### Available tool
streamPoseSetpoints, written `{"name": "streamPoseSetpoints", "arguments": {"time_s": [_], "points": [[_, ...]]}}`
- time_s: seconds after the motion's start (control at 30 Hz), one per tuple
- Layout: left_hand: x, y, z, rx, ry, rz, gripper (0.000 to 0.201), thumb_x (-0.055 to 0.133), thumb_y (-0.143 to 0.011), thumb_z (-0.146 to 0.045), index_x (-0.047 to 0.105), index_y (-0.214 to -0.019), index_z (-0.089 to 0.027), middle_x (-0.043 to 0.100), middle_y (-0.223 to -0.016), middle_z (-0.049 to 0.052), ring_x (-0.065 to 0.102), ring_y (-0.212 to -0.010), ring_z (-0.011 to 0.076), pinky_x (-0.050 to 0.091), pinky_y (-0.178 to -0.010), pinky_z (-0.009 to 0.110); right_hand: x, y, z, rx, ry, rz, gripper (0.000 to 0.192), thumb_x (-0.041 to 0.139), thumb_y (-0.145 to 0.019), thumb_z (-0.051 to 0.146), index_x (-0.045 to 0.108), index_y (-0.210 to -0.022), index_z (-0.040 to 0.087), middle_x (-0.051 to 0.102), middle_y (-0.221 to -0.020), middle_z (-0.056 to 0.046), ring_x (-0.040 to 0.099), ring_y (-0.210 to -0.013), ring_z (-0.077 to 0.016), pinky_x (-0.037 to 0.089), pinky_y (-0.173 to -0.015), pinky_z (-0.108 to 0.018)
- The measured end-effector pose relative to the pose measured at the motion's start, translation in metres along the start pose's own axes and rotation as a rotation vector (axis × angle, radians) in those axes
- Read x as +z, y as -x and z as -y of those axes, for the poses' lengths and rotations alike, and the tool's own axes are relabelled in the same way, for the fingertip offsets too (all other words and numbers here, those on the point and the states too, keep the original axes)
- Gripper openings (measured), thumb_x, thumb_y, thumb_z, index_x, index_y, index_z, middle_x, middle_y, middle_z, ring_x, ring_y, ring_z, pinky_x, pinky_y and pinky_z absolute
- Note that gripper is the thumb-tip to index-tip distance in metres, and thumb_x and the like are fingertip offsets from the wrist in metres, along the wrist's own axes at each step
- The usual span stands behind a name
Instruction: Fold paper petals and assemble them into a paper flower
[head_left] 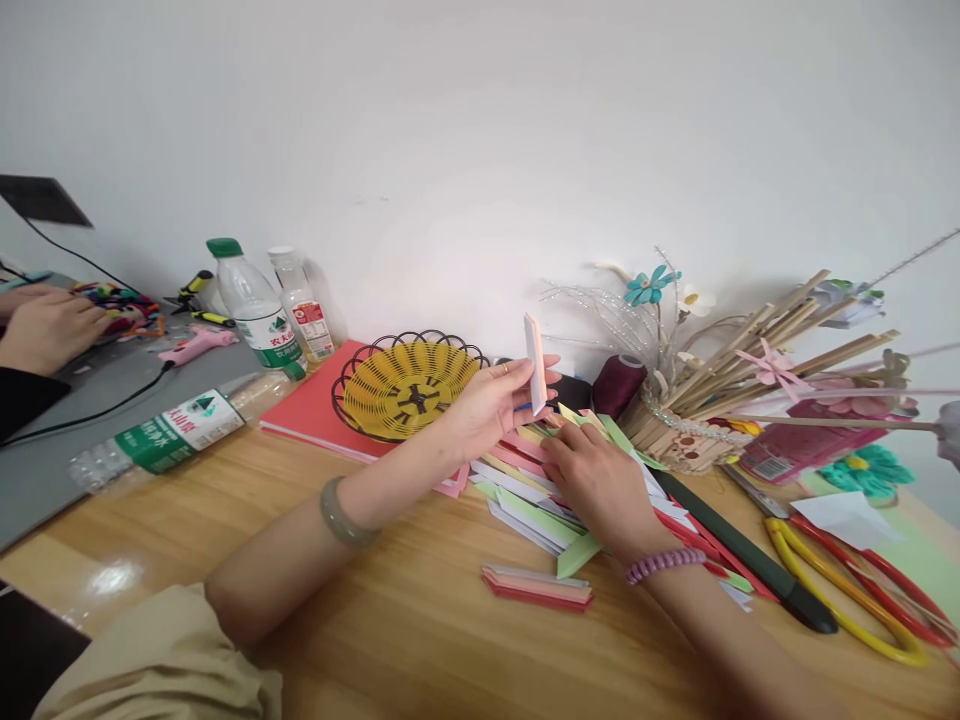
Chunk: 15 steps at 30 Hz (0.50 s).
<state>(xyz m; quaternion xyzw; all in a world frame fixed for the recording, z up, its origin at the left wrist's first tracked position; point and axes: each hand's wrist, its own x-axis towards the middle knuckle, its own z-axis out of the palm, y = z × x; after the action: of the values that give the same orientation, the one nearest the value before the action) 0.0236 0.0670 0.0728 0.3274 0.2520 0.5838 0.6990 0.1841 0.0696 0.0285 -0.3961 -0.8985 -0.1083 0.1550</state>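
Note:
My left hand (491, 400) is raised above the table, its fingers closed on a small stack of folded paper strips (535, 365), pale pink and white, standing upright. To its right, my right hand (604, 485) reaches into a loose pile of coloured paper strips (525, 515) in green, white, pink, yellow and red. Its fingers are curled down among the strips, and what they grip is hidden. Nearer to me on the wood lies a separate folded bundle (536, 588) of grey, pink and red strips.
A yellow woven basket (420, 385) sits on red paper (307, 410). Plastic bottles (259, 310) stand and lie at left, beside a pink glue gun (199, 345) and another person's hand (56, 325). At right are scissors (847, 580), a dark-green cutter-like tool (735, 540) and a stick-sided flower holder (686, 440).

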Motion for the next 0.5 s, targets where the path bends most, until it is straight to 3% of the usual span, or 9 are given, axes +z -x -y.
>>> {"name": "streamPoseSetpoints", "arguments": {"time_s": [0.23,0.37,0.5], "points": [[-0.001,0.001,-0.002,0.000,0.019,0.006,0.024,0.042,-0.089,-0.016,0.066,-0.093,-0.013,0.063,-0.079,0.004,0.058,-0.067,0.0083,0.049,-0.062,0.020,0.000,-0.001,-0.001,0.118,-0.233,-0.019,0.017,0.049,-0.081,0.019,0.059,-0.068,0.020,0.061,-0.078,-0.005,0.054,-0.079,-0.0211,0.038,-0.057,-0.029],[-0.001,0.001,-0.004,0.027,0.034,0.012,0.024,0.043,-0.088,-0.016,0.067,-0.093,-0.015,0.064,-0.080,0.004,0.060,-0.071,0.0094,0.049,-0.066,0.022,-0.012,-0.005,-0.017,0.224,-0.464,-0.053,0.021,0.052,-0.081,0.036,0.062,-0.068,0.022,0.062,-0.070,-0.001,0.055,-0.063,-0.0153,0.041,-0.054,-0.027],[-0.001,0.000,-0.006,0.087,0.053,0.025,0.021,0.046,-0.087,-0.018,0.066,-0.093,-0.017,0.063,-0.085,0.003,0.060,-0.074,0.0096,0.049,-0.071,0.023,-0.035,-0.007,-0.035,0.388,-0.625,-0.121,0.031,0.051,-0.080,0.045,0.065,-0.073,0.019,0.053,-0.050,0.002,0.044,-0.042,-0.0108,0.031,-0.038,-0.024]]}}
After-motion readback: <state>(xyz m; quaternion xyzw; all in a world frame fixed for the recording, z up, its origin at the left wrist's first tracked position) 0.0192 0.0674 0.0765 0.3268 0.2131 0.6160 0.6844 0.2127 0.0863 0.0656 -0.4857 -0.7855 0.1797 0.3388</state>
